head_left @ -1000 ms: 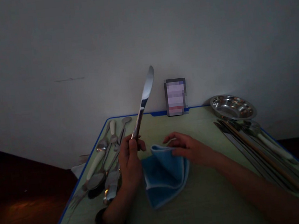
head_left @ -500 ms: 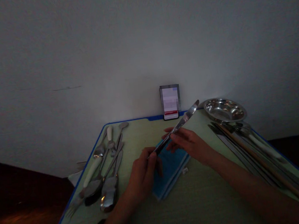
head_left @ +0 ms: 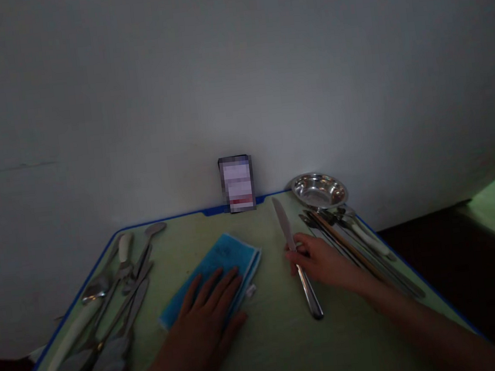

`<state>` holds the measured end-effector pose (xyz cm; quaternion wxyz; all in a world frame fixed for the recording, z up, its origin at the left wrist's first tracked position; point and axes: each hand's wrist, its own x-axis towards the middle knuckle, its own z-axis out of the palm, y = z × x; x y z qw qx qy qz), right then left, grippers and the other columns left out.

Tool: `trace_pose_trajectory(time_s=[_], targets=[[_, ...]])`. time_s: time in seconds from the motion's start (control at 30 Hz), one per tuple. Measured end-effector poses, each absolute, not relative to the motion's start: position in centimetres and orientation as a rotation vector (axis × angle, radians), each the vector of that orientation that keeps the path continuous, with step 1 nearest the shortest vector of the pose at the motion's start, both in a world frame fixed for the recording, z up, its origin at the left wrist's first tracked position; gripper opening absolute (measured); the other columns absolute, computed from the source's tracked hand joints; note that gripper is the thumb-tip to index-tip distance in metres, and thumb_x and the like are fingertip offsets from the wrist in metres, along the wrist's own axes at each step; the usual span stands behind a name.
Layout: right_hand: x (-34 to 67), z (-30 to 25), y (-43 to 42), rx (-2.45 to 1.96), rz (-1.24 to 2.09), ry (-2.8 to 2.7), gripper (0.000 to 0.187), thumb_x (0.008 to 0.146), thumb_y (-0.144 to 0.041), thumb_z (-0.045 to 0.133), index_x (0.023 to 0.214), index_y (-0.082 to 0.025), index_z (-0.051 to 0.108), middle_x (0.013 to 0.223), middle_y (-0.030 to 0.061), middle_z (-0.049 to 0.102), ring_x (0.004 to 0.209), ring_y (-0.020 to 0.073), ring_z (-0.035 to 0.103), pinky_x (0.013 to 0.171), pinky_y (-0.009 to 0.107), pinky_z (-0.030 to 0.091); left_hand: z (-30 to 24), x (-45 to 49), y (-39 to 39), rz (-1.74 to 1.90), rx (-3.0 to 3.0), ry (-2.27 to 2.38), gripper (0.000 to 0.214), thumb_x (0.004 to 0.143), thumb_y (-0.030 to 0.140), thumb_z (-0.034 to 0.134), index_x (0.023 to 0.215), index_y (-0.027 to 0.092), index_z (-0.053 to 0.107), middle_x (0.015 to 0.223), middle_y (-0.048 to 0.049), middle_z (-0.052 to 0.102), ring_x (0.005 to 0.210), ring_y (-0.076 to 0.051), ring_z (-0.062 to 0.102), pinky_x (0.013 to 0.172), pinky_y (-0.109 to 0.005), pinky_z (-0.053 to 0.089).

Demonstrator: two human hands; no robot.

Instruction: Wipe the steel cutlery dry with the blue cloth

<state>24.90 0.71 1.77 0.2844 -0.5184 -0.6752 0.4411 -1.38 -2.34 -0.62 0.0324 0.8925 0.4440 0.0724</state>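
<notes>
My left hand [head_left: 209, 307] lies flat, fingers spread, on a folded blue cloth [head_left: 224, 261] in the middle of the green table [head_left: 273, 348]. My right hand [head_left: 321, 260] pinches a steel table knife [head_left: 297, 263] near its middle. The knife lies along the table, blade pointing away from me toward the wall, handle end toward me.
Several spoons, forks and knives [head_left: 106, 318] lie in a row at the left edge. At the right lie more cutlery and a wooden stick [head_left: 355, 245]. A steel bowl [head_left: 319, 190] stands at the far right corner. A small card [head_left: 237, 183] leans on the wall.
The knife passed from my left hand to my right and came down from upright to the table right of the cloth. My left hand dropped flat onto the cloth. The view swung right.
</notes>
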Motion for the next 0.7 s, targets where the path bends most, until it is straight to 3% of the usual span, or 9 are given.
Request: trace_pose_trajectory(time_s=[0.1,0.2,0.37,0.57,0.7], targets=[[26.3,1.2,0.7,-1.515,0.952,-1.981,0.017,0.083,-0.034,0.046,0.08,-0.018,0.05,0.075,0.005,0.063,0.068,0.0154,0.059,0.057,0.026,0.04,0.3,0.3,-1.7,0.314,2.744,1.534,0.045,0.084,0.047,0.042,0.118,0.019,0.053,0.122,-0.0104,0.056,0.115,-0.03,0.047,0.1,-0.054,0.031],[26.9,1.0,0.7,-1.743,0.71,-2.137,0.017,0.081,-0.034,0.048,0.077,-0.018,0.052,0.076,0.0065,0.063,0.069,0.0177,0.058,0.058,0.027,0.037,1.1,3.8,-0.6,0.347,2.792,1.445,0.047,0.084,0.04,0.044,0.124,0.014,0.046,0.129,-0.0148,0.048,0.119,-0.03,0.043,0.099,-0.049,0.035],[27.5,1.7,0.5,-1.937,0.62,-2.204,0.021,0.079,-0.037,0.051,0.079,-0.017,0.056,0.078,0.0097,0.064,0.073,0.0213,0.059,0.058,0.029,0.037,0.6,9.6,1.8,0.318,2.814,1.374,0.053,0.084,0.03,0.043,0.132,0.008,0.034,0.14,-0.0197,0.033,0.129,-0.03,0.03,0.103,-0.048,0.03],[31.4,3.5,2.0,-1.831,0.504,-2.182,0.016,0.081,-0.031,0.05,0.078,-0.018,0.058,0.075,0.0069,0.065,0.071,0.0188,0.059,0.063,0.03,0.04,-0.9,13.0,3.1,0.247,2.745,1.349,0.073,0.084,0.055,0.033,0.135,0.004,0.029,0.142,-0.0222,0.027,0.131,-0.032,0.022,0.104,-0.049,0.025],[33.5,3.2,2.6,-1.752,0.326,-2.165,0.01,0.08,-0.023,0.051,0.085,-0.018,0.058,0.088,0.0079,0.062,0.083,0.0197,0.058,0.075,0.034,0.042,-1.8,14.1,3.5,0.329,2.781,1.262,0.078,0.083,0.062,0.027,0.138,0.007,0.024,0.144,-0.0178,0.024,0.134,-0.029,0.015,0.107,-0.051,0.016]])
